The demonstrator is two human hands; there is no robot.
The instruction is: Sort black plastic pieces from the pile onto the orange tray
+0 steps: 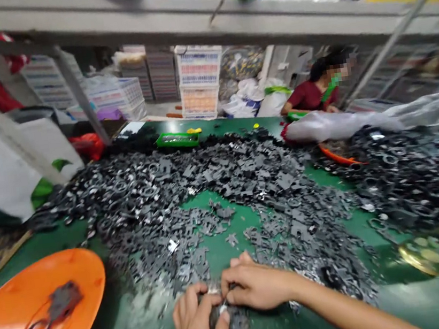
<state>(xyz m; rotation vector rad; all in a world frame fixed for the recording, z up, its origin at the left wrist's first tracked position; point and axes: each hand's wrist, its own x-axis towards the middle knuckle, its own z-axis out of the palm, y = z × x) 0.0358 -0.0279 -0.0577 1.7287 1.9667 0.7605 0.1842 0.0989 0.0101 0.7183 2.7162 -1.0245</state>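
Low in the head view, both hands meet over the green tabletop (246, 217). My left hand (197, 318) is closed around a dark grey plastic part (238, 325), which sticks out below the fingers. My right hand (257, 283) bends its fingers in a pinch at the top of that part, close to the left fingertips. What the right fingertips pinch is hidden and blurred. Just beyond the hands spreads a broad heap of flat dark grey plastic pieces (281, 172), with black rings mixed in toward the left.
An orange tray (84, 279) at left carries a dark part with a ring (65, 301). A second dark heap (419, 176) lies at right, near a shiny yellowish dish (421, 256). A green tray (178, 140) stands behind. Overhead runs a shelf beam (184, 18); a person (310, 96) sits across.
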